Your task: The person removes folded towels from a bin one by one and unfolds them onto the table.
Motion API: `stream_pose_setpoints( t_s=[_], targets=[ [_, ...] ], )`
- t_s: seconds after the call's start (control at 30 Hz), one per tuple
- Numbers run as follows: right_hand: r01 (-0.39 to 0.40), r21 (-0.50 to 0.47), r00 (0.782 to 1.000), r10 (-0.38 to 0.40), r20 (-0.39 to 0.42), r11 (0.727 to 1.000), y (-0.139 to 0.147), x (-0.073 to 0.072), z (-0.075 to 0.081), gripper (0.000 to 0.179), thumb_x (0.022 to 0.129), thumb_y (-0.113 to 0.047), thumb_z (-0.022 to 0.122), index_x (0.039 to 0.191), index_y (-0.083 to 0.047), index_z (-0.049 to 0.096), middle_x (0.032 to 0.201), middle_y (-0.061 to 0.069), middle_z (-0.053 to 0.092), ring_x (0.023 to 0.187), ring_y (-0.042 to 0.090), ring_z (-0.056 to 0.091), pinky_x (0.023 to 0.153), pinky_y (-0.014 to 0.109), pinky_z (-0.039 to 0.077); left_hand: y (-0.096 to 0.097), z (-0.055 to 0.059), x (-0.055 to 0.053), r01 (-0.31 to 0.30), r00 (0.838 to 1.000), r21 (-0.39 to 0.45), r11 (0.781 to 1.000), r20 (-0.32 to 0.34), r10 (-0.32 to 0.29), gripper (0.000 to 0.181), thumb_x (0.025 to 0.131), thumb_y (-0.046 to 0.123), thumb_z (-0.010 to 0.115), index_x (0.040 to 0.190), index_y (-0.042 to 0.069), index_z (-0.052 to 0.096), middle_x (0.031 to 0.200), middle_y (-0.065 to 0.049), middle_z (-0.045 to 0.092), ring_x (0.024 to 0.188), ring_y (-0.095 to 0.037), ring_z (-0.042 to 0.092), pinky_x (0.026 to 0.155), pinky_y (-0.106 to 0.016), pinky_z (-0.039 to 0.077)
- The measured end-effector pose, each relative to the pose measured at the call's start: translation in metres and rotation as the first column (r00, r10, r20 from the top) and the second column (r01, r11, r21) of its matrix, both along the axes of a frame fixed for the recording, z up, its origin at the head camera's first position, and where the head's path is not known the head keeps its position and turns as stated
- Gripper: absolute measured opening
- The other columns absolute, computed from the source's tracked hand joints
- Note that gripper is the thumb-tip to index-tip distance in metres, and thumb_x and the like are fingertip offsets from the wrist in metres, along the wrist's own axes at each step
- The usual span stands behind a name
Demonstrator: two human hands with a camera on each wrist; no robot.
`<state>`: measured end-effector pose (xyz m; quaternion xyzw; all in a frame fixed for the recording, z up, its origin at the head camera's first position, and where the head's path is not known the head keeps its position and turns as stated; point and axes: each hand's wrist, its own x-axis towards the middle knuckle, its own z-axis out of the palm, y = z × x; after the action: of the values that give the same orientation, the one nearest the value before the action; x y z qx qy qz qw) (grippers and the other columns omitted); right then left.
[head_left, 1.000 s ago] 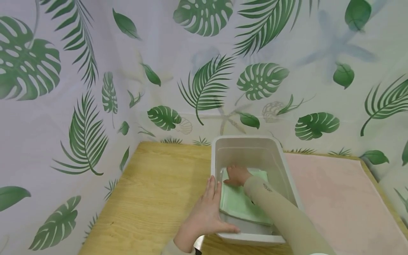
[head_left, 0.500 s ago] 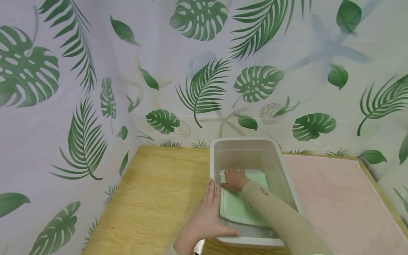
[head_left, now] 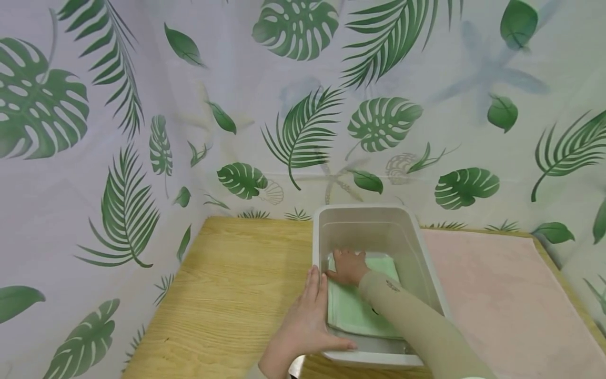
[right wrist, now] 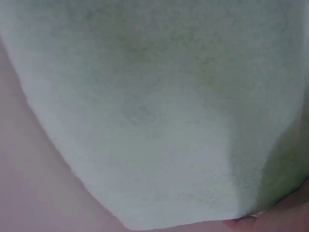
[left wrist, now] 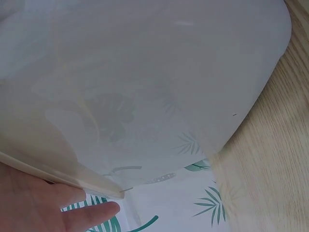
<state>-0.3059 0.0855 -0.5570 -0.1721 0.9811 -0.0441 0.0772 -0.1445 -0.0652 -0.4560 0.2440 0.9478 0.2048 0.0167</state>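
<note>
A pale green folded towel (head_left: 360,316) lies flat on the floor of a light grey plastic basin (head_left: 430,263). On the towel's far left part rests my right hand (head_left: 349,267), fingers spread, its arm reaching in over the front right. My left hand (head_left: 305,323) touches the basin's near left corner, its fingers straight along the left rim and its thumb stretched across the front rim. In the left wrist view, left-hand fingers (left wrist: 91,216) lie by the rim, beside the basin's outer wall. The right wrist view is filled by the towel, with a bit of hand at the lower right.
The basin stands on a wooden table (head_left: 236,284), close to its back edge. A pink cloth (head_left: 502,295) is spread flat on the table to the right. Leaf-patterned white curtains (head_left: 303,79) hang behind and on the left.
The head view has shifted slightly. My right hand's fingers have spread out on the towel. The left hand keeps its place on the rim.
</note>
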Motion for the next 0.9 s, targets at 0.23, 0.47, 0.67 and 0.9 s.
stream_pose_setpoints(
  t_s=[0.23,0.47,0.67,0.9],
  targets=[
    [0.034,-0.05,0.998,-0.036,-0.047,0.998,-0.001,0.003,0.006,0.054,0.077,-0.051,0.055,0.102,-0.003,0.051,0.097,0.017,0.057,0.094,0.036,0.052,0.079,0.063,0.034,0.0,0.001,0.001,0.0,1.0,0.004,1.0,0.002,0.0,0.128,0.054,0.075,0.059,0.14,-0.001,0.004,0.145,-0.017,-0.009,0.132,-0.024,-0.004,0.097,-0.041,0.03],
    [0.014,-0.021,0.996,-0.016,-0.091,1.0,0.001,0.001,0.009,0.051,0.075,-0.048,0.06,0.1,-0.005,0.051,0.091,0.017,0.057,0.088,0.035,0.054,0.071,0.058,0.041,0.002,-0.001,-0.002,0.009,1.0,0.026,1.0,0.006,-0.01,0.126,0.055,0.074,0.059,0.14,-0.002,0.005,0.145,-0.017,-0.009,0.132,-0.024,-0.002,0.094,-0.04,0.034],
    [-0.007,-0.025,0.99,0.004,-0.142,1.0,0.001,-0.001,0.017,0.048,0.074,-0.044,0.061,0.1,-0.006,0.049,0.089,0.017,0.056,0.085,0.035,0.053,0.067,0.056,0.043,0.002,-0.001,-0.008,0.038,0.999,0.043,0.998,-0.028,-0.037,0.125,0.058,0.072,0.061,0.139,-0.005,0.005,0.145,-0.02,-0.007,0.132,-0.026,-0.002,0.097,-0.039,0.031],
    [0.004,0.032,0.985,0.002,-0.175,0.999,0.007,0.0,0.028,0.053,0.073,-0.046,0.062,0.105,-0.006,0.047,0.088,0.017,0.054,0.084,0.034,0.053,0.066,0.055,0.043,0.001,-0.002,-0.009,0.067,0.998,0.064,0.996,-0.007,-0.067,0.124,0.059,0.07,0.062,0.139,-0.006,0.003,0.144,-0.02,-0.007,0.132,-0.027,-0.002,0.097,-0.038,0.03]
  ],
)
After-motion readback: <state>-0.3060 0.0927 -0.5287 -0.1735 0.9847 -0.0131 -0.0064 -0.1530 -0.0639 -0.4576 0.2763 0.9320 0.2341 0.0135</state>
